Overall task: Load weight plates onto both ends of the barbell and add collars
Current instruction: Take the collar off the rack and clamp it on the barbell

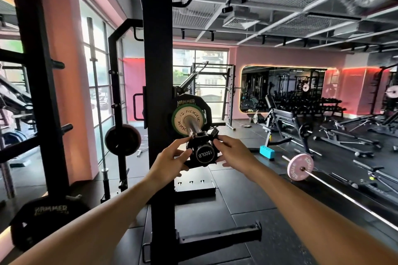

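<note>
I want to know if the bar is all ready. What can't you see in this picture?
Head view only:
- Far end of the barbell: hidden behind the black rack post.
- Collar: partly covered by the left hand and right hand; locked or not, cannot tell.
- Black Hammer plate: mostly behind the green Rogue plate.

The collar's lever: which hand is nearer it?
Right. The right hand has fingers at the lever; the left hand grips the collar on its opposite side.

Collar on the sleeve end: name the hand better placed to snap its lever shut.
Right. The right hand pinches beside the raised lever of the collar; the left hand steadies the opposite side.
</note>
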